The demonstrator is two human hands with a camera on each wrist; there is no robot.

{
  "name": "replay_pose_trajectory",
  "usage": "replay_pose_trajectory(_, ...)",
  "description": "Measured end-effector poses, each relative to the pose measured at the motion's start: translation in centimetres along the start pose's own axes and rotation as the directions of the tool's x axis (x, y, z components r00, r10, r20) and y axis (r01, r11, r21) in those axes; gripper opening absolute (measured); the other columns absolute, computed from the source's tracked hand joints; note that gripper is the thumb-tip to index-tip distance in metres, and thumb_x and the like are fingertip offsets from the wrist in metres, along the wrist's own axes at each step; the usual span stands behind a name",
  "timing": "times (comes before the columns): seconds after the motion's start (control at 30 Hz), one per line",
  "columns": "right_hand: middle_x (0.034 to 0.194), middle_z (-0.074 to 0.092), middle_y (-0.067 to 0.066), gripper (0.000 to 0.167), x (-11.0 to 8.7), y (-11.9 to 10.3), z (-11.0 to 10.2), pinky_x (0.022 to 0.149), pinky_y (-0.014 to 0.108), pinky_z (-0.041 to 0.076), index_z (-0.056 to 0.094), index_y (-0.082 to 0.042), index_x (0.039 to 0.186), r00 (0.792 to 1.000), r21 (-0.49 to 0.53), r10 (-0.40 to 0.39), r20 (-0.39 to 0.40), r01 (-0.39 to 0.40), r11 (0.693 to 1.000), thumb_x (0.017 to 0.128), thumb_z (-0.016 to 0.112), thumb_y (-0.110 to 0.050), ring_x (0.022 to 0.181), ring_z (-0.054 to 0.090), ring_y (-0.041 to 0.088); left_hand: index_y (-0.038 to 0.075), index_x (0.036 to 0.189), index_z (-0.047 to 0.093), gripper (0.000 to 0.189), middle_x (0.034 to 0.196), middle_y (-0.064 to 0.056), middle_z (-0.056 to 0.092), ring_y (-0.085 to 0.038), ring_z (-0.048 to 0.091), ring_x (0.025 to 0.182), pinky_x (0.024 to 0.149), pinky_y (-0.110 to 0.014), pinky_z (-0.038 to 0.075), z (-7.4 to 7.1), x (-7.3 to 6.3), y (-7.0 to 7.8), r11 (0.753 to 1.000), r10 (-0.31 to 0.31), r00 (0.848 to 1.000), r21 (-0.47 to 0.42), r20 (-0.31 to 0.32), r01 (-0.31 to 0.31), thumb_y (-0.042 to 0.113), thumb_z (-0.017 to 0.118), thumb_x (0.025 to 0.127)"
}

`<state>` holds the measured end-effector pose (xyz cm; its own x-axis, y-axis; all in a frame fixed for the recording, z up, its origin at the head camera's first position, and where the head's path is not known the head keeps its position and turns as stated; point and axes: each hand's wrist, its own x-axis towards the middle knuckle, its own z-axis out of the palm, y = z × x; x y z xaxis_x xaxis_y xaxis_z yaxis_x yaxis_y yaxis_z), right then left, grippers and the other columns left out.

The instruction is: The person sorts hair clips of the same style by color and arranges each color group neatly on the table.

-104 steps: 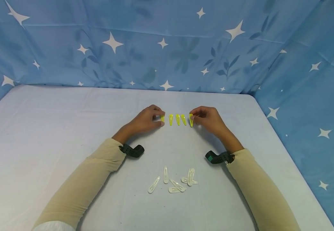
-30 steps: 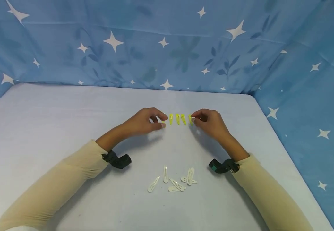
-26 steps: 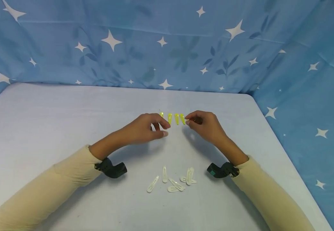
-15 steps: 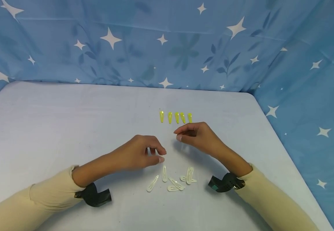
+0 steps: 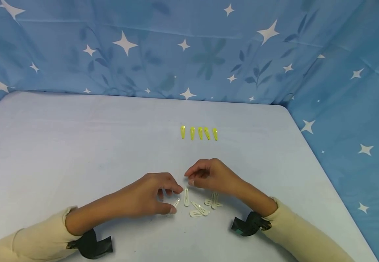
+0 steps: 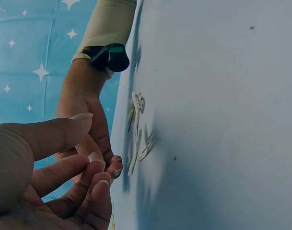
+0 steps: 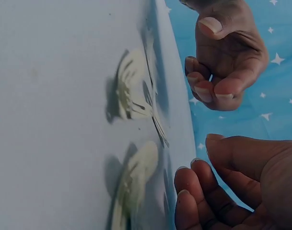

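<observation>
Just above the white cloth, my left hand (image 5: 148,196) is empty, thumb and fingers apart. It partly covers the leftmost white snap hair clip (image 5: 177,202); touching cannot be told. My right hand (image 5: 215,176) hovers just beyond another white hair clip (image 5: 186,197), fingers loosely bent and nothing in them. In the right wrist view its thumb and fingertips (image 7: 202,167) stand apart. More white clips lie between and below the hands: a crossed pair (image 5: 201,209) in the middle and an overlapping group (image 5: 214,201) partly under the right wrist. Several yellow hair clips (image 5: 200,133) lie in a row farther back.
A white cloth covers the table (image 5: 87,145). Behind it and along the right side hangs a blue curtain (image 5: 163,65) with white stars. Dark wrist cameras sit on both forearms, the left one (image 5: 92,245) low over the cloth.
Both hands have let go of the yellow clips at the row's ends and drawn back toward me, reaching the white clips. The yellow row stays in place, now fully uncovered.
</observation>
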<state>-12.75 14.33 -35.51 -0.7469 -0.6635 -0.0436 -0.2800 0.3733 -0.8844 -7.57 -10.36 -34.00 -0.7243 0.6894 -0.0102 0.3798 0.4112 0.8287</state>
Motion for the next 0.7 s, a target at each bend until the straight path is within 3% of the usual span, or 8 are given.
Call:
replay_pose_trajectory(0.2,0.091,0.067,-0.001,0.019,-0.3,-0.2,0.8,0.07,0.026,0.051,0.073,-0.006,0.102,1.0,-0.052,0.001,0.005,-0.001,0.999,0.084,0.073,-0.001,0.075,0.06,0.012,0.005,0.115,0.07,0.039,0.098,0.006,0.059,-0.008,0.056,0.076,0.07,-0.026,0.049,0.4,-0.2,-0.3,1.0,-0.029,1.0,0.002,0.008,0.029,0.01,0.081,0.078)
replay_pose_trajectory(0.4,0.093,0.063,-0.007,0.026,-0.5,-0.3,1.4,0.071,0.025,0.048,0.072,-0.013,0.106,0.999,-0.16,-0.022,0.024,0.026,0.987,0.082,0.08,-0.012,0.079,0.058,0.009,0.003,0.117,0.069,0.041,0.096,0.005,0.058,-0.003,0.054,0.068,0.064,-0.023,0.047,0.8,-0.1,-0.8,1.0,0.001,1.0,-0.021,0.021,-0.001,0.002,0.079,0.077)
replay_pose_trajectory(0.7,0.101,0.057,-0.007,0.039,-0.6,-0.6,1.8,0.075,0.025,0.046,0.07,-0.015,0.112,0.997,-0.27,-0.043,0.062,0.058,0.961,0.077,0.085,-0.021,0.085,0.052,0.011,0.004,0.124,0.064,0.051,0.103,0.004,0.05,-0.002,0.051,0.069,0.065,-0.021,0.046,1.3,0.0,-0.9,0.998,-0.018,0.997,0.068,0.07,0.014,0.001,0.08,0.076)
